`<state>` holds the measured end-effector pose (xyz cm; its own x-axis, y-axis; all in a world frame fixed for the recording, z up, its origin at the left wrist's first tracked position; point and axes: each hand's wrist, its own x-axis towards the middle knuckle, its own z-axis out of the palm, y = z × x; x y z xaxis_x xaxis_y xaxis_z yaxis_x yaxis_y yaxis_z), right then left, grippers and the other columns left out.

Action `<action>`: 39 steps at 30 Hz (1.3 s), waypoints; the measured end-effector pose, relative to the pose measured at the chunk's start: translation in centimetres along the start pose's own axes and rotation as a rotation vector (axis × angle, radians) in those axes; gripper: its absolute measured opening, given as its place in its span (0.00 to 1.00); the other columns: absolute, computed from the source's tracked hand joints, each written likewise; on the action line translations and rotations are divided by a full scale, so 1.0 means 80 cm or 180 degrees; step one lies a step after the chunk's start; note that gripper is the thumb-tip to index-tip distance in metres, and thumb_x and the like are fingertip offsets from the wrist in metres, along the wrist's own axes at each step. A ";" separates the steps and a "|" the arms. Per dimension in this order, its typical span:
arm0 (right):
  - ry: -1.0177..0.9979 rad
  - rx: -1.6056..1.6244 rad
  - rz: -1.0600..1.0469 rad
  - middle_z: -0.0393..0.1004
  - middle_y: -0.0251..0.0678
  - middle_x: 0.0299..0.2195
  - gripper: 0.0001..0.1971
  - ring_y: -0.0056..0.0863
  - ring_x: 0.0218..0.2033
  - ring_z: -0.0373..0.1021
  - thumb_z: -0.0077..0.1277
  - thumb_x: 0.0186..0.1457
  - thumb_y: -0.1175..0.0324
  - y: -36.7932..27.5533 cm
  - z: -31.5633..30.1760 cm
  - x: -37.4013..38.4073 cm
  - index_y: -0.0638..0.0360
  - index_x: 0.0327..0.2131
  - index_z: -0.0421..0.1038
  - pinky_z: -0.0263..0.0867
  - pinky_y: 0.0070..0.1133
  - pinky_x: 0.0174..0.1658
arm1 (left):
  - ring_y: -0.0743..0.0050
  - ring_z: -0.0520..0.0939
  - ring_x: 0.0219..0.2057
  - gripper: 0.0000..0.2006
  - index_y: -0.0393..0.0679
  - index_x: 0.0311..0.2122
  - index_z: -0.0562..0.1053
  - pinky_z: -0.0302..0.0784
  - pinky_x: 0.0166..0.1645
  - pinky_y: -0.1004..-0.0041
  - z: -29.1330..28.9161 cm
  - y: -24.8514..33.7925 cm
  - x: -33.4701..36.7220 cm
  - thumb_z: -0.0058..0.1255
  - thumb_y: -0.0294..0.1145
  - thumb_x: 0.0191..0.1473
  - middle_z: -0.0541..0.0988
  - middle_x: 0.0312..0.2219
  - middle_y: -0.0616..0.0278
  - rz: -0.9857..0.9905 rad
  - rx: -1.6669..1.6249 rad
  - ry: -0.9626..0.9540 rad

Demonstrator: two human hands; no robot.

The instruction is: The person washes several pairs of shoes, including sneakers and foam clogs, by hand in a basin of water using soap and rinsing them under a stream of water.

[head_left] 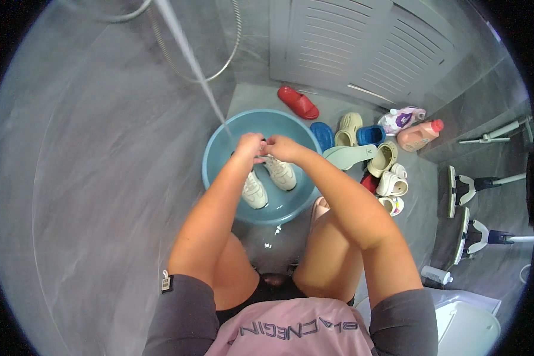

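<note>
The pink shirt [279, 347] with dark grey sleeves is occupying the lower edge, nearest the camera. Both bare forearms are extending forward from it, above the bent knees, toward a round blue basin [273, 120]. The basin is resting on the grey floor [243, 95].

Two white shoes, a left-hand shoe [254, 191] and a right-hand shoe [281, 174], are standing side by side inside the basin, soles down and toes pointing toward the person. The left hand [250, 145] and the right hand [283, 148] are hovering over the upper ends of these shoes, partly covering them. The fingers of both hands are curling and meeting at the middle; whether they are clamping on a small object between them cannot be told.

A water stream [191, 57] is descending diagonally from the upper left, entering the basin just beside the left hand. A flexible metal hose [240, 26] is hanging in a loop against the wall behind.

Beyond the basin's rim, a red slipper [298, 103] is lying near the louvered door [332, 44]. A mint-green slipper [353, 156] is lying among clogs to the right, and a peach-coloured bottle [417, 136] is standing near them.
</note>
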<state>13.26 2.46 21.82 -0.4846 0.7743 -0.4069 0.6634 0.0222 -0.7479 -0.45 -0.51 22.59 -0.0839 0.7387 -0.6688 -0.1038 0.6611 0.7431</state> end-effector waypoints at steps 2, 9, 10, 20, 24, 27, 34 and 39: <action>0.0383 0.0080 -0.0178 0.74 0.51 0.36 0.23 0.41 0.38 0.71 0.49 0.47 0.55 0.029 -0.023 0.019 0.66 0.41 0.70 0.66 0.29 0.41 | 0.69 0.75 0.27 0.15 0.44 0.43 0.67 0.72 0.33 0.62 0.034 0.004 0.042 0.42 0.38 0.51 0.74 0.35 0.62 0.0085 0.0286 -0.0048; 0.0737 0.1801 0.0982 0.71 0.34 0.33 0.17 0.24 0.32 0.68 0.47 0.50 0.60 0.200 -0.105 0.099 0.58 0.42 0.68 0.66 0.23 0.34 | 0.58 0.78 0.26 0.12 0.39 0.34 0.74 0.72 0.30 0.62 0.141 -0.017 0.248 0.43 0.33 0.46 0.77 0.24 0.53 0.0875 0.1061 0.0309; 0.0757 0.2011 0.1129 0.70 0.33 0.33 0.15 0.24 0.32 0.68 0.47 0.50 0.61 0.221 -0.117 0.110 0.58 0.39 0.68 0.65 0.21 0.34 | 0.52 0.78 0.29 0.12 0.38 0.33 0.74 0.72 0.32 0.60 0.152 -0.018 0.271 0.43 0.32 0.45 0.78 0.26 0.48 0.1344 0.1484 0.0579; 0.1715 0.3980 0.1358 0.69 0.33 0.30 0.13 0.23 0.30 0.67 0.43 0.54 0.62 0.362 -0.148 0.283 0.55 0.41 0.66 0.66 0.21 0.33 | 0.43 0.72 0.46 0.20 0.30 0.43 0.68 0.66 0.52 0.61 0.237 -0.012 0.490 0.44 0.30 0.43 0.71 0.42 0.36 0.1137 0.2475 0.0600; 0.2041 0.3886 0.1575 0.70 0.35 0.31 0.13 0.27 0.30 0.67 0.43 0.53 0.65 0.422 -0.132 0.349 0.57 0.41 0.67 0.66 0.23 0.33 | 0.43 0.68 0.50 0.25 0.31 0.48 0.64 0.63 0.55 0.61 0.279 -0.025 0.533 0.46 0.32 0.43 0.66 0.49 0.39 0.0859 0.2831 0.0447; 0.2081 0.3684 0.1532 0.72 0.37 0.33 0.13 0.30 0.30 0.68 0.44 0.50 0.68 0.417 -0.107 0.391 0.59 0.41 0.68 0.67 0.26 0.34 | 0.43 0.64 0.53 0.29 0.32 0.52 0.60 0.60 0.57 0.60 0.251 -0.048 0.567 0.49 0.35 0.43 0.60 0.54 0.41 0.0989 0.3081 0.0876; 0.2523 0.4065 0.1508 0.72 0.38 0.33 0.14 0.29 0.31 0.68 0.46 0.49 0.69 0.435 -0.089 0.402 0.61 0.41 0.68 0.65 0.24 0.33 | 0.44 0.67 0.51 0.25 0.33 0.48 0.65 0.63 0.54 0.60 0.245 -0.041 0.567 0.49 0.36 0.45 0.65 0.50 0.40 0.0899 0.3018 0.0576; 0.3233 0.3270 0.1549 0.71 0.36 0.33 0.14 0.25 0.32 0.67 0.48 0.48 0.71 0.397 -0.132 0.356 0.61 0.40 0.69 0.64 0.21 0.35 | 0.43 0.74 0.42 0.15 0.33 0.39 0.71 0.68 0.48 0.60 0.268 -0.021 0.514 0.48 0.32 0.47 0.74 0.37 0.39 0.0900 0.2335 0.0731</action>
<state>26.54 31.91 -8.01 0.5258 0.6790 -0.5124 -0.2407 -0.4590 -0.8552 17.49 31.58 -5.76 -0.2188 0.8977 -0.3825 0.6197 0.4306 0.6561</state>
